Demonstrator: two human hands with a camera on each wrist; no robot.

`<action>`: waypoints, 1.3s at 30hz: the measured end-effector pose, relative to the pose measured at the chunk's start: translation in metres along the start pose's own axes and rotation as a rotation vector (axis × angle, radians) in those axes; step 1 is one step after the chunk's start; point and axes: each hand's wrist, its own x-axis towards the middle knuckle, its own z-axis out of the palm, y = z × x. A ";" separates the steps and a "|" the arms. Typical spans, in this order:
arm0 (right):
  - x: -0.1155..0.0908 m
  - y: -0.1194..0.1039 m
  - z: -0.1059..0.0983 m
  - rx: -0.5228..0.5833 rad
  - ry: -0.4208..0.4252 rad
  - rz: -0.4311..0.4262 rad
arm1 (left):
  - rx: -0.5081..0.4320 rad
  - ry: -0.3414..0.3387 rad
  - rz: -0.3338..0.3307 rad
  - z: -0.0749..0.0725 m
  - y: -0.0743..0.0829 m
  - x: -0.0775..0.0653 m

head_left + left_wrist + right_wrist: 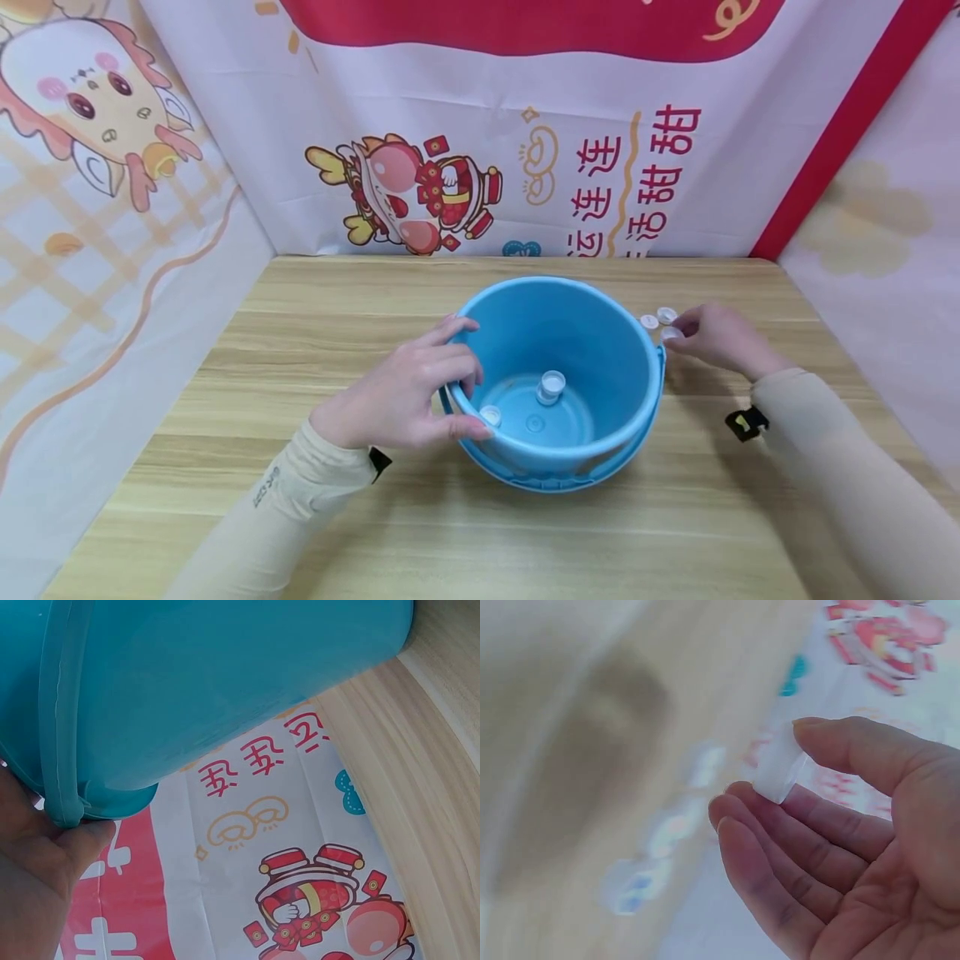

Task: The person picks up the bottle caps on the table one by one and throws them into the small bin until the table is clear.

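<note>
A light blue bucket (555,333) stands on the wooden table, its handle lowered round the rim. My left hand (412,387) grips the bucket's left rim, fingers over the inside and thumb at the near edge. Beyond the bucket's right side, my right hand (720,342) pinches a small white plastic cap (778,766) between thumb and fingers. Inside the bucket, white caps (551,386) are stacked on the floor, and another white cap (491,415) lies near the left wall. Close to my right fingers, loose white caps (648,322) lie on the table.
The wooden table (337,300) extends around the bucket, meeting a printed cloth backdrop (450,92) at the back. Cloth panels also rise at the left and right. A black strap (747,423) shows at my right sleeve.
</note>
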 end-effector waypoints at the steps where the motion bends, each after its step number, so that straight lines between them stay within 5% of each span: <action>1: -0.002 -0.006 -0.005 -0.004 0.010 -0.018 | 0.000 0.001 0.001 0.000 0.000 0.000; 17: -0.060 -0.113 -0.073 0.012 0.312 -0.264 | 0.004 -0.003 0.010 -0.001 0.001 0.002; 26: -0.081 -0.168 -0.084 0.027 0.273 -0.352 | 0.003 0.007 0.006 -0.001 0.001 0.001; 39: -0.072 -0.210 -0.083 -0.009 0.241 -0.515 | 0.012 0.014 0.011 -0.001 0.002 0.000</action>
